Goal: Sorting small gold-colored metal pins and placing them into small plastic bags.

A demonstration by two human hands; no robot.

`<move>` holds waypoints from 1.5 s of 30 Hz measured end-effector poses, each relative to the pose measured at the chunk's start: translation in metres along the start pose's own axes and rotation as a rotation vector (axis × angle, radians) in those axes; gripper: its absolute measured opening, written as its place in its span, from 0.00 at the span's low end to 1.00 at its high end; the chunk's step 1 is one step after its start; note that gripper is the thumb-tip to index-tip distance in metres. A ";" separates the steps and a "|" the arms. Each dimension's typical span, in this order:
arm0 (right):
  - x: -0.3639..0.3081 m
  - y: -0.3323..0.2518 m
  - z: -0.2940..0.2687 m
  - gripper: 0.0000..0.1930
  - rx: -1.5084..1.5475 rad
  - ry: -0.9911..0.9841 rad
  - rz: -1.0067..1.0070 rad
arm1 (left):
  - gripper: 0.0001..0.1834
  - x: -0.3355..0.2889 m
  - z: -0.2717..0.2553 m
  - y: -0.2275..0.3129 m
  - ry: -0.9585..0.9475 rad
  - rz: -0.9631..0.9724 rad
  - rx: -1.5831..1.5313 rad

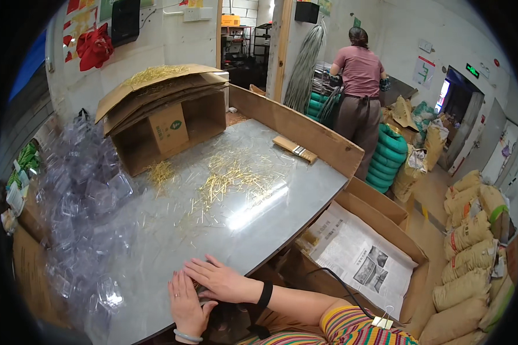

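Observation:
At the near edge of the grey table (305, 192), my left hand (187, 302) and my right hand (227, 282) are cupped together, fingers pressed side by side. A small gold-brown patch shows between them, but what they hold is mostly hidden. My right fingers reach over toward the left ones. Farther up the table, a loose scatter of thin gold sticks (230, 179) lies in many directions. A smaller heap of gold sticks (160, 172) rests against the open cardboard box (207, 118). More gold sticks (155, 73) lie on top of that box.
Clear plastic boxes (86, 190) are piled along the table's left. A wooden board (305, 126) borders the far side, near a small wooden piece (294, 149). At right stands a newspaper-lined carton (413, 293). A person (360, 75) works beyond, near green coils (388, 158) and stacked sacks (466, 259).

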State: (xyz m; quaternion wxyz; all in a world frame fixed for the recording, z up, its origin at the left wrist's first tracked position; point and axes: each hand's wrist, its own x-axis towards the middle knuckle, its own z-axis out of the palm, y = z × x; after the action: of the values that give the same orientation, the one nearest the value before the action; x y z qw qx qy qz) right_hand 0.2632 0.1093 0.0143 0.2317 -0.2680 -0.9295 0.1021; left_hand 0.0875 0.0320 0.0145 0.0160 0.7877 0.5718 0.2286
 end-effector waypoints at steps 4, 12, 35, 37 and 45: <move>-0.001 0.002 0.011 0.40 -0.046 0.011 -0.012 | 0.56 -0.002 0.005 -0.001 0.017 -0.010 0.034; 0.003 0.019 -0.020 0.36 0.469 -0.021 -0.012 | 0.53 0.000 0.006 0.000 0.049 0.000 -0.018; 0.004 0.006 -0.016 0.28 0.432 0.176 0.099 | 0.41 0.000 0.001 0.001 0.167 -0.009 -0.106; 0.005 0.006 -0.014 0.29 0.484 0.155 0.148 | 0.39 0.001 0.001 0.001 0.176 -0.014 -0.151; 0.012 0.011 -0.024 0.33 0.378 0.103 0.143 | 0.37 0.002 -0.001 0.001 0.187 -0.013 -0.166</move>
State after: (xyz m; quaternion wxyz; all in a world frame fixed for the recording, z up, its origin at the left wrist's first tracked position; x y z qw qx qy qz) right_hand 0.2712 0.1265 0.0359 0.3172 -0.2897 -0.8594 0.2772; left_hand 0.0882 0.0330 0.0161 0.0294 0.7550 0.5551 0.3478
